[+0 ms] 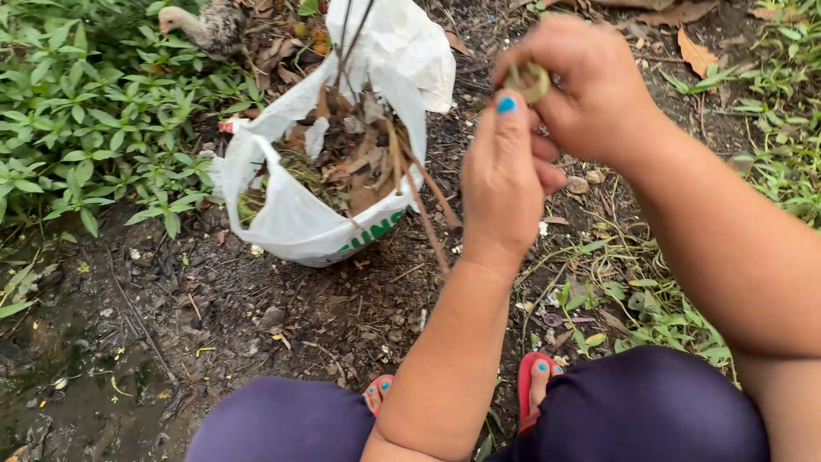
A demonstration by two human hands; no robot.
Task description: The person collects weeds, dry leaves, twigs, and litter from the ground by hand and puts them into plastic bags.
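Pale round nut (532,83) pinched by both hands' (505,184) fingertips.

Outdoors in even daylight, the floor is dark, damp bare soil (256,316) strewn with twigs, pebbles and dry brown fallen leaves (697,53). A patch of low green leafy plants (85,120) fills the upper left, and thin green grass (787,145) edges the right. A speckled grey-brown bird (205,24) stands at the top.
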